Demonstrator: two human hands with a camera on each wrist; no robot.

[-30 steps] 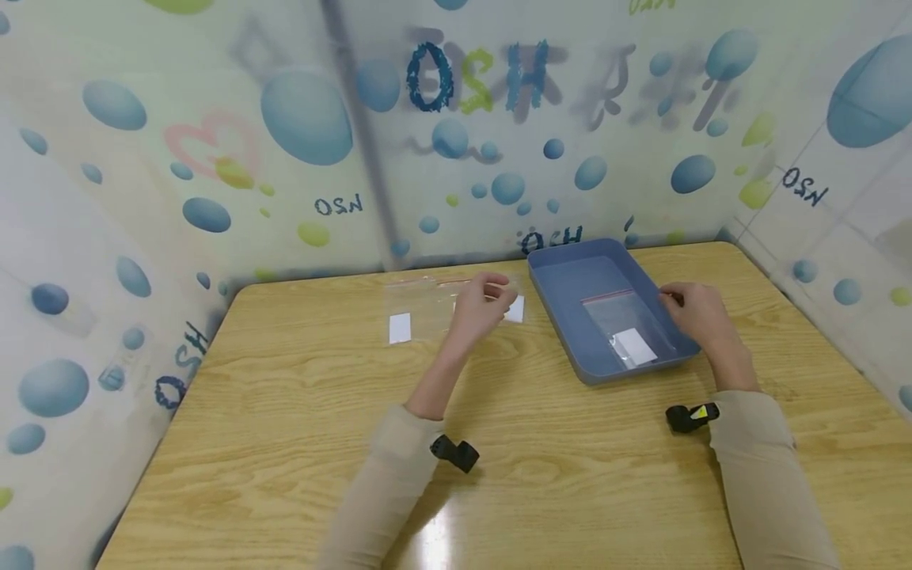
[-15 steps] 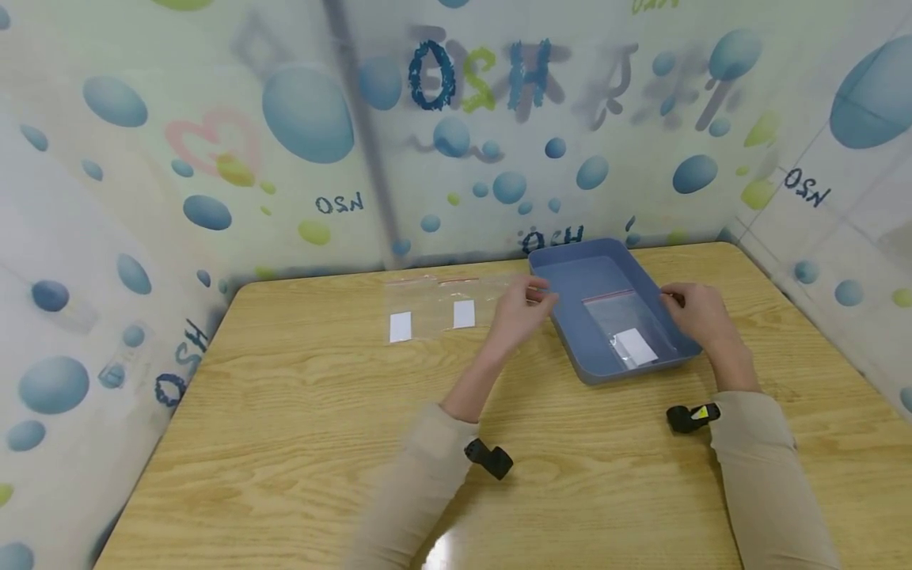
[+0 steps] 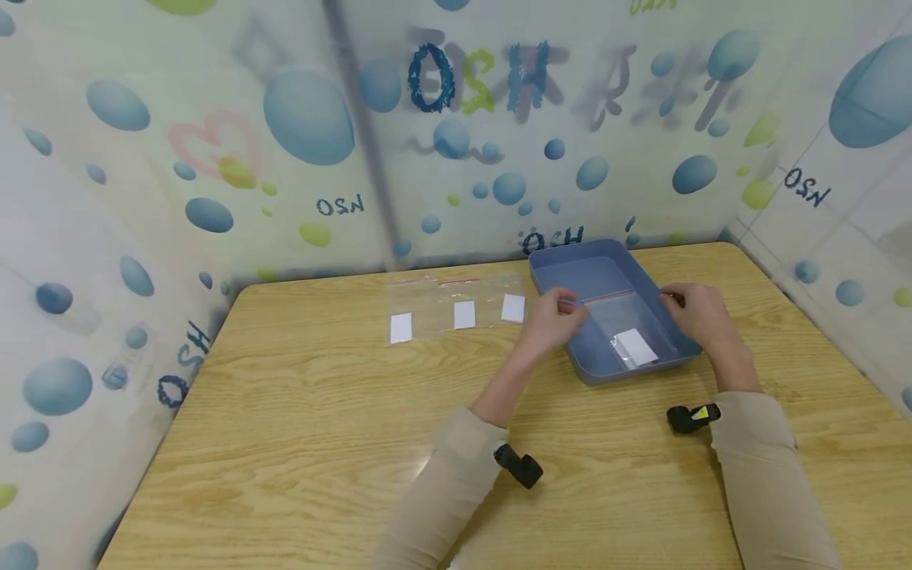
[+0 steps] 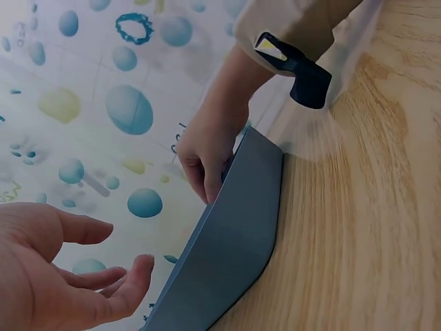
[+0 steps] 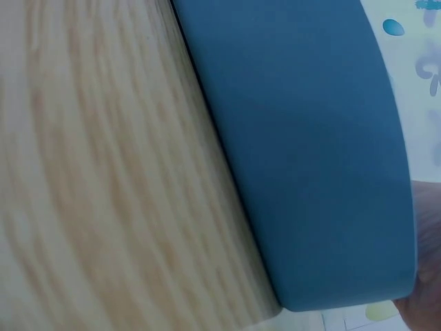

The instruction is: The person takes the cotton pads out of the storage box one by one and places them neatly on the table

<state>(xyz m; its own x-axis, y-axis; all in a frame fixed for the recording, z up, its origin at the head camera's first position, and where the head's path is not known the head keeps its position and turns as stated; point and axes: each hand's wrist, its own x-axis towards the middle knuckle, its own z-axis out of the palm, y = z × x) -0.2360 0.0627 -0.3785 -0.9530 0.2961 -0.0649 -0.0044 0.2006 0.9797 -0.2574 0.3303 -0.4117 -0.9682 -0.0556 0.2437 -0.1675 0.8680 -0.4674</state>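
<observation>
A blue-grey tray [image 3: 580, 273] stands at the back right of the table. Inside it lies a clear zip bag [image 3: 611, 310] with a red seal line and a white piece [image 3: 636, 347]. My left hand [image 3: 547, 323] hovers by the tray's left rim, fingers loosely bent; in the left wrist view a gap shows between thumb and fingers, with nothing held. At the right rim my right hand [image 3: 698, 313] pinches the tray's edge, its fingertips partly hidden. Left of the tray, three clear zip bags lie in a row, each showing a white piece [image 3: 465, 314].
The wooden table [image 3: 299, 427] meets a patterned wall [image 3: 456, 190] behind the tray and bags, and another wall [image 3: 848, 245] at the right. A black wrist camera [image 3: 518, 465] sits on each sleeve.
My left hand has moved right from above the table bags to the tray's left rim, uncovering the middle and right bags. The right hand and tray have stayed in place.
</observation>
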